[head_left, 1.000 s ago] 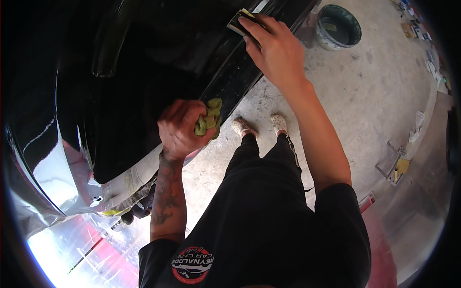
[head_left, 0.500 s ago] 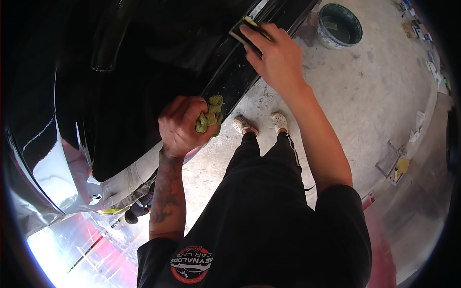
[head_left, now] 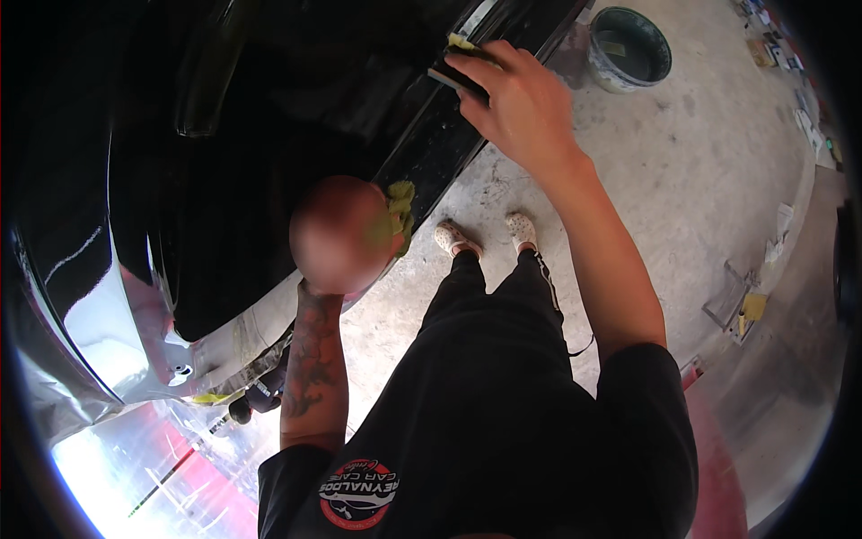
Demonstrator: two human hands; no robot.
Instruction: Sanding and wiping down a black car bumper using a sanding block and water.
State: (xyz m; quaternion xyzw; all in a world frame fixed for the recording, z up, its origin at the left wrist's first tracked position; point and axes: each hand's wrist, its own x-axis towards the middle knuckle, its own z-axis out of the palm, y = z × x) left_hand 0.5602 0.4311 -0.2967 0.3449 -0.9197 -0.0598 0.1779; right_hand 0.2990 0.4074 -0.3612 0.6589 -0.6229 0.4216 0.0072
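My right hand (head_left: pixel 528 112) is closed round a dark, flat sanding block (head_left: pixel 460 83) with a pale yellow edge. The block rests against the lower sill of a glossy black car body (head_left: pixel 260 207). My left hand (head_left: pixel 339 235) is smeared in the picture, so its fingers do not show clearly. A crumpled green cloth (head_left: pixel 401 199) sticks out on its right side, over the lower edge of the black panel.
On the concrete floor at the far right stands a dark bucket (head_left: pixel 614 79) with water in it. A metal stand (head_left: pixel 732 301) with a yellow piece lies to the right. Clutter lines the right wall. Part of another person (head_left: pixel 260 395) shows beyond the car at lower left.
Both hands hold nearly the same places. The right hand's block has tilted slightly, and the view has shifted a little.
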